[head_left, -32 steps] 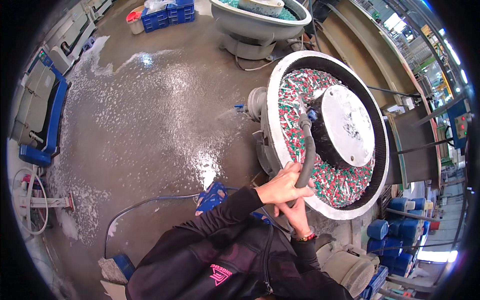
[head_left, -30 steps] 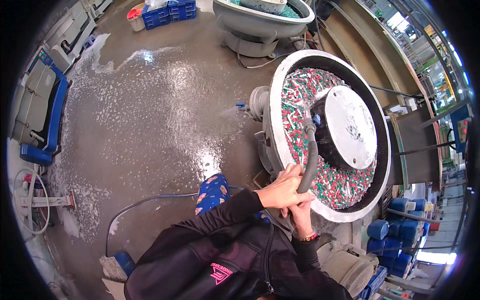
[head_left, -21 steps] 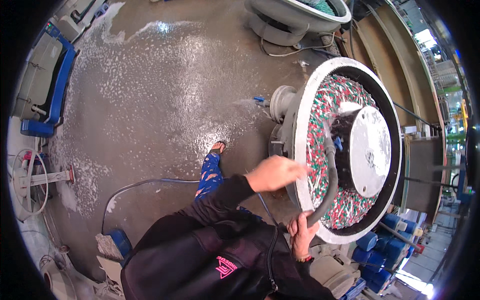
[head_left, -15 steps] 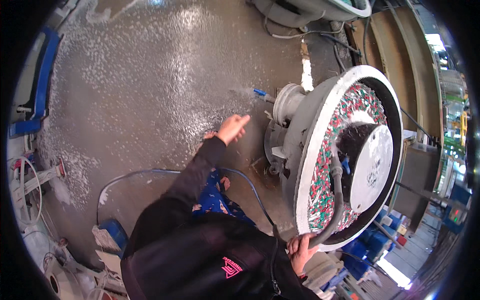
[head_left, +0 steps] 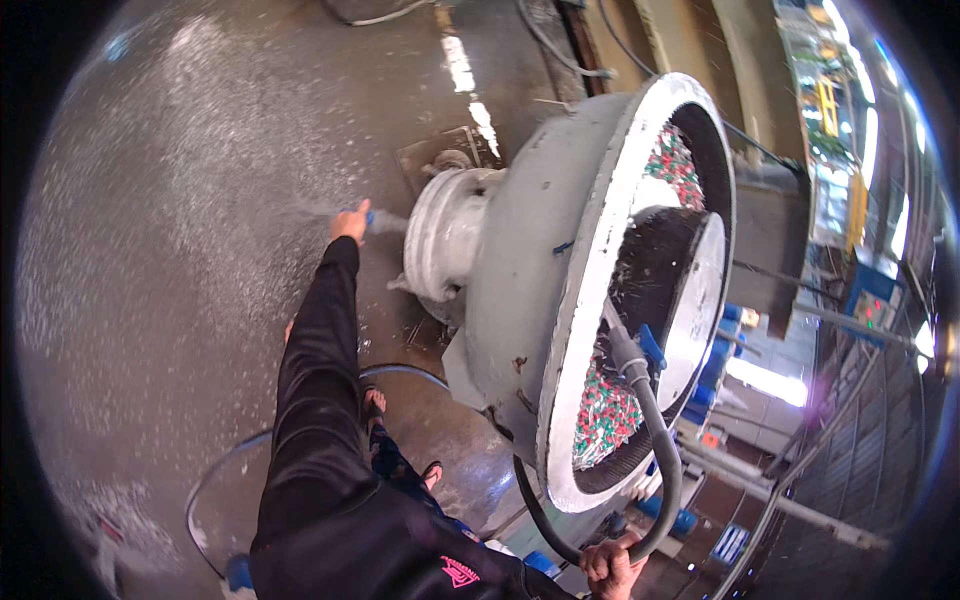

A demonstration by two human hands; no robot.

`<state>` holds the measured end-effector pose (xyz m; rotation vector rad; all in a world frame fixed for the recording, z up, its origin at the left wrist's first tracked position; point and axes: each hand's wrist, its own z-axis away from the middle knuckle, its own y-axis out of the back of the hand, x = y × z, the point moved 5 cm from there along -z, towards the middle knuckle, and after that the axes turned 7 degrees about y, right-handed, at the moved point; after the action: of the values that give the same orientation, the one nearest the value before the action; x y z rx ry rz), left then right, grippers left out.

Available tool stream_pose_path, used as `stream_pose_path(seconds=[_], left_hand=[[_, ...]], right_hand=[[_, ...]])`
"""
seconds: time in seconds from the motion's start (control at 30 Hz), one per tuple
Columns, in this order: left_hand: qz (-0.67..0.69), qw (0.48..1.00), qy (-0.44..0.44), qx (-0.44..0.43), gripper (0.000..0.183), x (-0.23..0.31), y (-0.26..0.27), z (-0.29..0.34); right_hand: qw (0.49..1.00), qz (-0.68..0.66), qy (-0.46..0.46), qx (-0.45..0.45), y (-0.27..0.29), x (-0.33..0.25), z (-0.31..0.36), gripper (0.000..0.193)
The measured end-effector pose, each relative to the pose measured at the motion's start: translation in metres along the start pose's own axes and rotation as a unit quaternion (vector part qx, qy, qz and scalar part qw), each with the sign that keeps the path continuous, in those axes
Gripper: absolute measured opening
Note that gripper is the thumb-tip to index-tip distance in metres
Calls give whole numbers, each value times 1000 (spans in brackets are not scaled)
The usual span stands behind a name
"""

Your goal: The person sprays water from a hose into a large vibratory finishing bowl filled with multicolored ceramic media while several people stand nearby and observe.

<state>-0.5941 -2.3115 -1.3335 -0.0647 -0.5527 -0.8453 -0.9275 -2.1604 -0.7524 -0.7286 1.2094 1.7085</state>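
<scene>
A large grey round tub (head_left: pixel 560 230) with a white rim lies at centre right, filled with small red, green and white pieces (head_left: pixel 608 415) around a dark central hub. My left hand (head_left: pixel 348 224) reaches out to a small blue valve (head_left: pixel 370 217) on the spout beside the tub's ribbed base, fingers closed around it. Water sprays leftward past that hand. Low in the view, my right hand (head_left: pixel 612 568) grips a bent grey hose (head_left: pixel 660 450). This hose runs up to a fitting with a blue lever (head_left: pixel 652 347) inside the tub, by the hub.
The wet grey floor (head_left: pixel 200 330) spreads to the left. A blue hose (head_left: pixel 410 370) curves over it near my sandalled feet (head_left: pixel 432 475). Beyond the tub stand beige metal panels (head_left: pixel 690 60). Blue containers (head_left: pixel 705 395) and a control box (head_left: pixel 873 305) are on the right.
My left hand, earlier short of the spout with fingers partly extended, is now at the blue valve. My right hand keeps its grip on the grey hose. The whole view has shifted and turned.
</scene>
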Motion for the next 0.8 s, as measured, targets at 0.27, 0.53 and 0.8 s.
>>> stream_pose_path(seconds=[0.27, 0.53, 0.8], left_hand=[[-48, 998, 15, 48, 50, -22, -19, -32], [-128, 934, -325, -74, 61, 13, -4, -18], [-350, 918, -172, 68, 96, -11, 5, 33]], right_hand=[[999, -43, -6, 22, 4, -15, -9, 15], [996, -82, 11, -41, 21, -11, -13, 10], [985, -63, 52, -149, 76, 10, 0, 27]])
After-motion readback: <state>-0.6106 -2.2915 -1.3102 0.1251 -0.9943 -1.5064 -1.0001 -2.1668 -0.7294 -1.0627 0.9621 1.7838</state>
